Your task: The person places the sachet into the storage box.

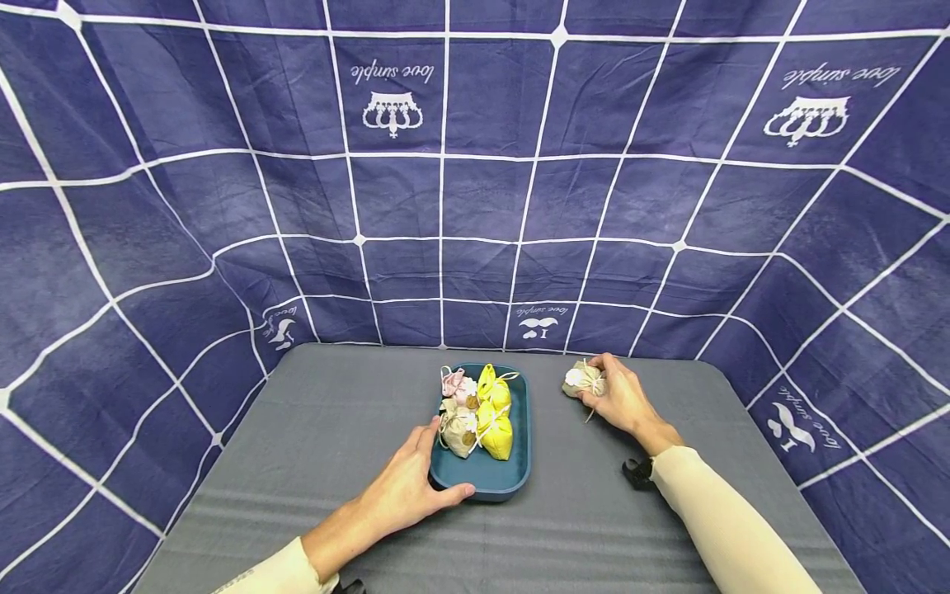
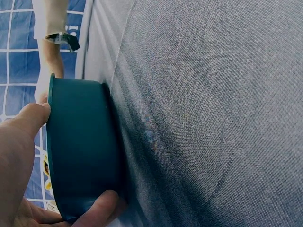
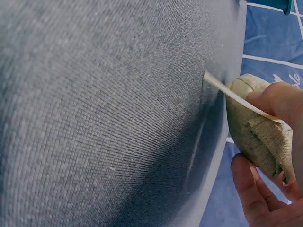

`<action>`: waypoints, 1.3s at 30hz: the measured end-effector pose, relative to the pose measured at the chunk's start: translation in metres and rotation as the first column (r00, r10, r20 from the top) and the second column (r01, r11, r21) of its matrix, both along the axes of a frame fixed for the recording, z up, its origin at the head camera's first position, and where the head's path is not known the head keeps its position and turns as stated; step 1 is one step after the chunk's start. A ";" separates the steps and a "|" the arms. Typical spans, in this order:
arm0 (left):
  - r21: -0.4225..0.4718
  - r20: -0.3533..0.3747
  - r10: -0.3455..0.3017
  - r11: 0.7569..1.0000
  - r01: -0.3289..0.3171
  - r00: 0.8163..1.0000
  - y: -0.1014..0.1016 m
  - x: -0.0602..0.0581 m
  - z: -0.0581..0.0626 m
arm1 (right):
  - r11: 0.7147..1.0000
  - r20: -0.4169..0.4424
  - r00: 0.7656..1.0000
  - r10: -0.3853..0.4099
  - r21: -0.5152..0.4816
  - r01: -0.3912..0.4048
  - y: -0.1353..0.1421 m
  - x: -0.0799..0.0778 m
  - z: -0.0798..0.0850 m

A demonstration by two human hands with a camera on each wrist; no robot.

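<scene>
A dark teal tub (image 1: 481,482) sits on the table with several small drawstring pouches inside. They are yellow pouches (image 1: 496,433), a pink pouch (image 1: 458,384) and a beige pouch (image 1: 456,433). My left hand (image 1: 404,478) holds the tub at its near left corner, thumb at the near rim and fingers along the left side; in the left wrist view the fingertips press the tub wall (image 2: 85,146). To the right of the tub, my right hand (image 1: 619,400) pinches another beige pouch (image 3: 255,125) with a white flower and a cord, close over the table.
A grey cloth covers the table (image 1: 326,404). Behind it and at both sides hangs a blue curtain (image 1: 482,198) with white grid lines. A dark band (image 1: 637,473) hangs at the right wrist.
</scene>
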State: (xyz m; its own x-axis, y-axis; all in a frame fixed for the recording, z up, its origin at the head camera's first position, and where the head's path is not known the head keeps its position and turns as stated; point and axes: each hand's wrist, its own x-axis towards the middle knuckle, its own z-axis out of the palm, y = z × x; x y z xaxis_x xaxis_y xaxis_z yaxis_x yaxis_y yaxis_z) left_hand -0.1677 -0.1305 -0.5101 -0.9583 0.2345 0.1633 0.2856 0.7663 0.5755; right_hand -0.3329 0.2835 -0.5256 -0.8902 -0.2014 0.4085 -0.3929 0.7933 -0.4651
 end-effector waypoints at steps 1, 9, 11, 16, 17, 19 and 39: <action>0.000 -0.002 0.001 1.000 -0.001 1.000 0.000 0.000 0.000 | 1.000 0.003 1.000 0.000 -0.001 0.000 0.000 0.001 0.001; -0.001 0.001 0.004 1.000 -0.004 1.000 0.000 0.001 0.001 | 1.000 0.000 1.000 0.014 -0.007 -0.014 -0.004 0.009 0.008; 0.000 0.003 0.003 1.000 -0.003 1.000 0.000 0.001 0.001 | 1.000 -0.011 1.000 0.021 -0.007 -0.021 -0.005 0.011 0.010; 0.006 0.005 0.000 1.000 0.000 1.000 0.000 0.001 0.000 | 0.999 -0.045 0.998 0.038 -0.013 -0.039 -0.010 0.015 0.013; 0.007 0.005 0.001 1.000 -0.001 1.000 0.000 0.001 0.000 | 0.999 -0.052 0.998 0.040 -0.014 -0.041 -0.011 0.015 0.014; 0.005 0.006 0.004 1.000 -0.004 1.000 -0.001 0.001 0.000 | 0.998 -0.069 0.996 0.050 -0.020 -0.051 -0.013 0.016 0.017; 0.002 -0.003 -0.001 1.000 0.001 1.000 0.000 0.000 0.000 | 0.992 -0.230 0.967 0.113 -0.033 -0.124 -0.031 0.035 0.036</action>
State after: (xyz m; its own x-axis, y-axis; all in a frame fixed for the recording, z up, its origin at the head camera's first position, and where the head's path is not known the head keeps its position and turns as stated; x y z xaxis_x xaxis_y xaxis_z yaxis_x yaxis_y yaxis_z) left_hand -0.1675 -0.1305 -0.5098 -0.9575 0.2353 0.1667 0.2883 0.7646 0.5765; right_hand -0.2980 0.2527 -0.4901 -0.7442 -0.2753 0.6086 -0.5821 0.7143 -0.3886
